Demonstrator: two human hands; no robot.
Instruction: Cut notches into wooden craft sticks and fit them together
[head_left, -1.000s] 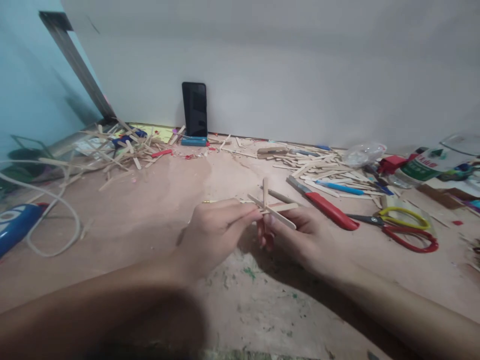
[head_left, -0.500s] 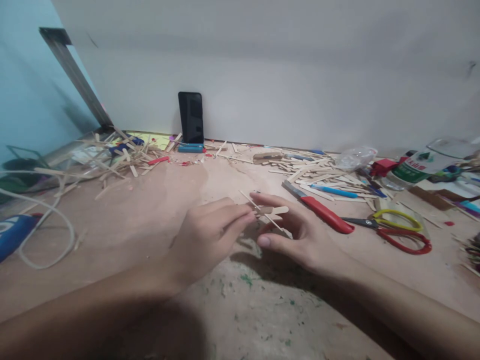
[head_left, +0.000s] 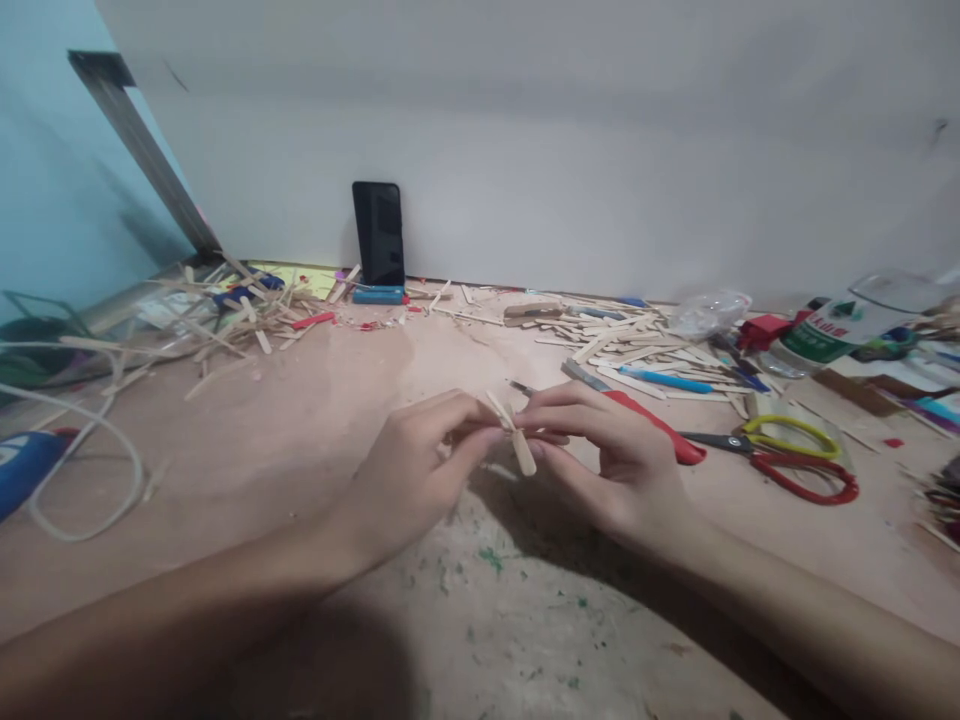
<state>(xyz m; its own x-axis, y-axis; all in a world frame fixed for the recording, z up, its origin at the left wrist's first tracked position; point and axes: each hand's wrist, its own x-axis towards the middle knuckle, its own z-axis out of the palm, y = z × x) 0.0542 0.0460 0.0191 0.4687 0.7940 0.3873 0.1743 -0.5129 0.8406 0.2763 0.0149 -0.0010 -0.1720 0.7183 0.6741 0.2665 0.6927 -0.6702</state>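
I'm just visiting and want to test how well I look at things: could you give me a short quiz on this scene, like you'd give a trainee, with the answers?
1. Multiple choice: what stands upright on the small blue block near the wall?
A) a plastic bottle
B) a phone
C) a white cable

2. True or false: both handles of the scissors are the same colour.

3. Fill in the missing word: the left hand pinches thin wooden ____.

Key: 1. B. 2. False; one is yellow, the other red. 3. sticks.
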